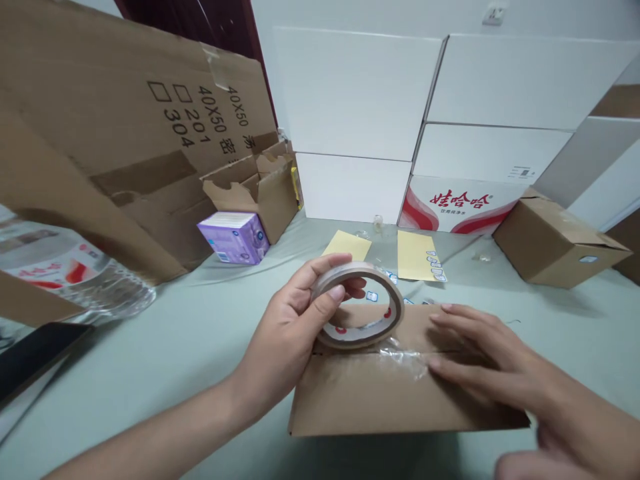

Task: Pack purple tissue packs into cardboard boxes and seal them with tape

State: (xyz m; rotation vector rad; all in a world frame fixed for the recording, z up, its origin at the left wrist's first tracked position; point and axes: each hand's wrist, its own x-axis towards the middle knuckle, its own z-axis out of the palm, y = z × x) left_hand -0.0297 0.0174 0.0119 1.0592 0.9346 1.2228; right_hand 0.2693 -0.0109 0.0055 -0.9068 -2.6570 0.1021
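Observation:
My left hand (300,313) grips a roll of clear packing tape (397,303), its thumb inside the ring and fingers around the outer side. The roll stands on edge over the top of a brown cardboard box (370,400). A wrinkled strip of clear tape (407,360) lies across the seam between the box's flaps, just right of the roll. My right hand (490,360) rests on the right part of the box top, fingers apart, with fingertips by the strip's end. It holds nothing that I can see.
Yellow paper sheets (417,257) with small stickers lie behind the box. At left are a large water bottle (90,267), a dark phone-like object (40,357), a purple tissue pack (235,237) and an open carton (273,193). A closed carton (560,240) stands right; white boxes (355,93) line the back.

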